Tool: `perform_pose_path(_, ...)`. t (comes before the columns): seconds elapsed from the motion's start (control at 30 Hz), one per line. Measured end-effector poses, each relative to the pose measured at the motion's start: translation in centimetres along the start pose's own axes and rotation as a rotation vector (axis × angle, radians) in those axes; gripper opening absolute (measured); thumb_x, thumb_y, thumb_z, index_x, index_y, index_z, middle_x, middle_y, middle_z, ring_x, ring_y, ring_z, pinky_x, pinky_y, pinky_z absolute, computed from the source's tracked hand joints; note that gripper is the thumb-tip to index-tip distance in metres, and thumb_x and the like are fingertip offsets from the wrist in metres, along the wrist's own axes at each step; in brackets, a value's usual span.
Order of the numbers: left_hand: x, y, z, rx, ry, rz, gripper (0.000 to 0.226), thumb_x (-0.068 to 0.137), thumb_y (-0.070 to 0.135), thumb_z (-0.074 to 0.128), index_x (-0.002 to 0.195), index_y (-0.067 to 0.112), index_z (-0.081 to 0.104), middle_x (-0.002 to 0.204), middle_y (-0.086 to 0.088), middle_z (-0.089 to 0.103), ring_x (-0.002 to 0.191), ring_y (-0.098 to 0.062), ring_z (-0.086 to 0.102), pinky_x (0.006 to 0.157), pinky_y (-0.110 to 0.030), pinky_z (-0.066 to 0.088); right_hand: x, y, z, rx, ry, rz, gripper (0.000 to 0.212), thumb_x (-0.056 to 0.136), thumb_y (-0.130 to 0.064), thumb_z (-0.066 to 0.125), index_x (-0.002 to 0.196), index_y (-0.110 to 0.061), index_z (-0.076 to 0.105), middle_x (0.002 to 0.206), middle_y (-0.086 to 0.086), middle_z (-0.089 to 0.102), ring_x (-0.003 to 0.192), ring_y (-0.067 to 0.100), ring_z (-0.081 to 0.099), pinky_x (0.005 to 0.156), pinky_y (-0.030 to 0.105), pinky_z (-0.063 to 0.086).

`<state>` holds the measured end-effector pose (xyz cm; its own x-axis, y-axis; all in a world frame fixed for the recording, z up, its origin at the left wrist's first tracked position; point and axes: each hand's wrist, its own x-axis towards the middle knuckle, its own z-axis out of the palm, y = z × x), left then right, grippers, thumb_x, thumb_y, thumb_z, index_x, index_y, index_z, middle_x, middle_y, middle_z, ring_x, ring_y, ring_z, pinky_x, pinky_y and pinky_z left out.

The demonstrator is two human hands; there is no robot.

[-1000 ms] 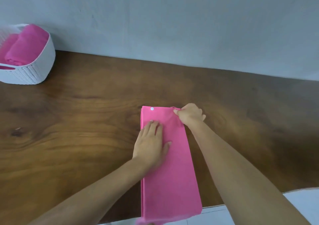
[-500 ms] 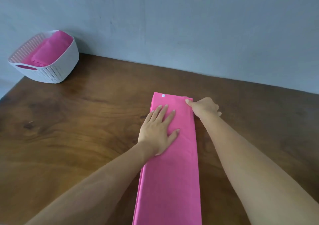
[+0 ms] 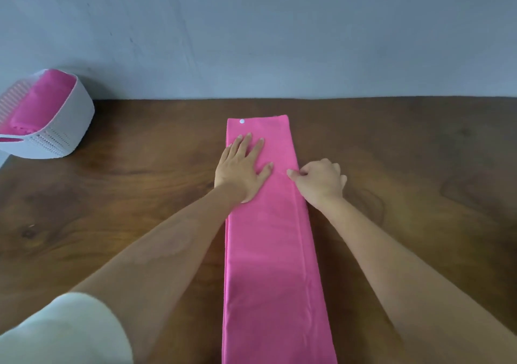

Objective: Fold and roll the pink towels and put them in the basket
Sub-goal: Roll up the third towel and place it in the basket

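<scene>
A pink towel (image 3: 274,252), folded into a long narrow strip, lies flat on the wooden table (image 3: 140,201), running from the near edge toward the wall. It has a small white dot near its far left corner. My left hand (image 3: 243,168) presses flat on the strip's far part, fingers straight. My right hand (image 3: 319,179) sits at the strip's right edge with fingers curled, pinching the edge of the towel. A white woven basket (image 3: 64,131) stands at the far left and holds rolled pink towels (image 3: 36,103).
A grey wall (image 3: 279,33) runs along the table's far edge. The table's left edge shows just below the basket. A white sleeve (image 3: 64,333) fills the lower left corner. Bare wood lies on both sides of the strip.
My right hand has slid from the towel's far right corner down along its right edge toward me. My left hand stays pressed flat. The camera view has shifted, showing more of the strip.
</scene>
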<state>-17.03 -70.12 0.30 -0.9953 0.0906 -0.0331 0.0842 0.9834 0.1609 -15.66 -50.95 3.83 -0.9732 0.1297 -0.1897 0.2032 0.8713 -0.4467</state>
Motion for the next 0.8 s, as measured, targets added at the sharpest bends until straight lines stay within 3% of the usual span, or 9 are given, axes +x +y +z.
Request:
perform_pose_path(0.2, 1.6, -0.2, -0.3, -0.005, -0.024, 0.013, 0.074, 0.098, 0.07, 0.013, 0.162, 0.034, 0.004, 0.171, -0.001, 0.0, 0.157, -0.022, -0.004, 0.128, -0.041, 0.002, -8.1, 3.2, 0.1, 0.094, 0.048, -0.012, 0.034, 0.089, -0.059, 0.064, 0.071, -0.03, 0.069, 0.086, -0.013, 0.06, 0.103, 0.018, 0.048, 0.092, 0.04, 0.034)
perform_pose_path(0.43, 2.1, -0.5, 0.0, 0.008, 0.006, 0.061, 0.076, 0.099, 0.068, 0.013, 0.163, 0.028, 0.011, 0.17, -0.007, 0.008, 0.157, -0.028, 0.003, 0.127, -0.044, 0.005, -17.0, 6.3, 0.4, 0.049, 0.053, 0.056, 0.028, 0.092, -0.056, 0.061, 0.08, -0.031, 0.068, 0.093, -0.016, 0.052, 0.099, 0.008, 0.041, 0.092, 0.032, 0.029)
perform_pose_path(0.67, 2.0, -0.5, -0.4, 0.01, 0.006, 0.116, 0.072, 0.101, 0.061, 0.021, 0.16, 0.02, 0.022, 0.167, -0.015, 0.017, 0.153, -0.041, 0.012, 0.125, -0.053, 0.014, -25.7, 7.7, 2.0, 0.004, 0.11, 0.147, 0.025, 0.094, -0.046, 0.058, 0.073, -0.032, 0.055, 0.086, -0.016, 0.046, 0.093, 0.009, 0.04, 0.082, 0.03, 0.026)
perform_pose_path(0.73, 1.9, -0.4, -0.9, -0.002, 0.046, 0.299, 0.067, 0.104, 0.057, 0.025, 0.159, 0.019, 0.026, 0.166, -0.014, 0.022, 0.152, -0.04, 0.018, 0.123, -0.053, 0.018, -28.0, 7.8, 2.7, -0.016, 0.141, 0.172, 0.033, 0.092, -0.049, 0.05, 0.065, -0.033, 0.044, 0.081, -0.015, 0.043, 0.087, 0.012, 0.039, 0.079, 0.032, 0.028)
perform_pose_path(0.8, 1.9, -0.1, -1.1, 0.017, 0.046, 0.62, 0.062, 0.105, 0.052, 0.025, 0.159, 0.022, 0.028, 0.165, -0.009, 0.027, 0.152, -0.032, 0.024, 0.123, -0.048, 0.02, -30.1, 7.9, 3.1, -0.003, 0.164, 0.204, 0.036, 0.089, -0.055, 0.042, 0.06, -0.035, 0.033, 0.077, -0.015, 0.041, 0.083, 0.012, 0.038, 0.078, 0.032, 0.031)
